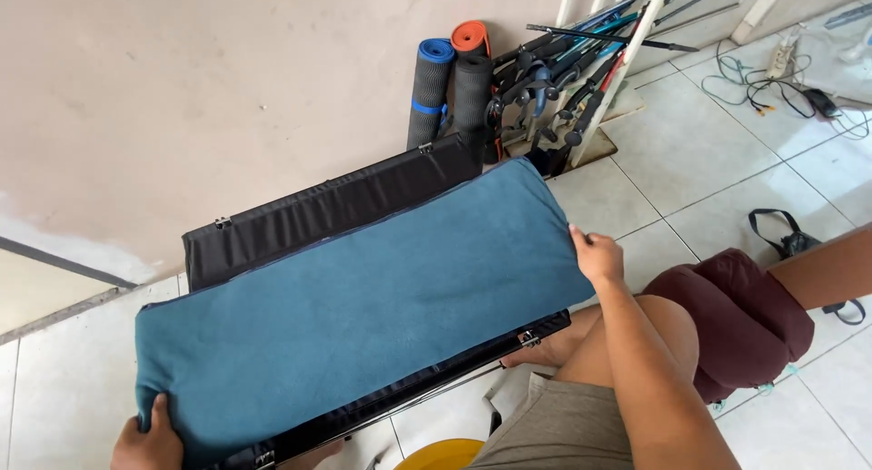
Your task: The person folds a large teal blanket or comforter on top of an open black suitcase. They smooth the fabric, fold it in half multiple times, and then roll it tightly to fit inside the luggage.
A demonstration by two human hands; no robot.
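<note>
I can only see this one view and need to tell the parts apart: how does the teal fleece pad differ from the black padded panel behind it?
The teal fleece pad looks soft and lies in front, gripped by the left hand and right hand. The black padded panel looks smooth, carries metal clips, stands against the wall and is untouched. Both are long rectangles, roughly parallel.

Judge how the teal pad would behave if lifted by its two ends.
The teal pad probably sags a little: its corners look soft and rounded. Its fleecy surface likely grips well under the left hand and right hand. It seems light for its size.
</note>
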